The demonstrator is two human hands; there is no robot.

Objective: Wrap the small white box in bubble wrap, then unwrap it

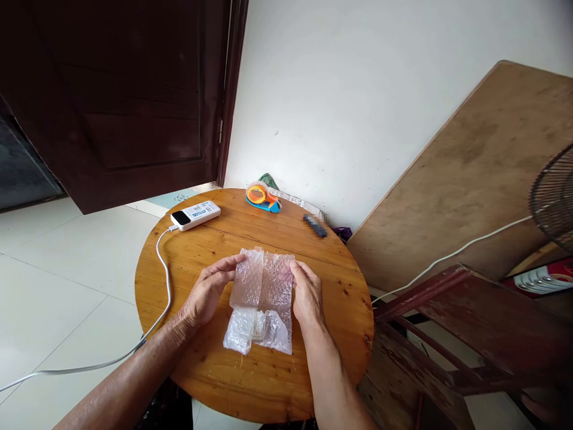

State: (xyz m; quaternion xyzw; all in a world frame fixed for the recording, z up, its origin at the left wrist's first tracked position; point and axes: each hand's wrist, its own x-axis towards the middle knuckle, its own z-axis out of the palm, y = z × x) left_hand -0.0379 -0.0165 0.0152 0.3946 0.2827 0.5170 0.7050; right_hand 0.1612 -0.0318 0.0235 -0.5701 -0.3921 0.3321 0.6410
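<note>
A sheet of clear bubble wrap [276,280] lies on the round wooden table in front of me, its sides folded inward. At its near end sits a small pale item [259,325], partly covered by the folded wrap, so its kind cannot be made out. My left hand [210,286] pinches the far left corner of the wrap between thumb and fingers. On the opposite side, my right hand [307,289] grips the far right edge, fingers closed on the plastic.
On the table [201,382] are a white power bank [196,215] with a white cable [168,280], an orange and blue tape dispenser [263,197], and a blurred dark object [315,226]. A wooden chair [483,322] and a fan [555,197] stand right.
</note>
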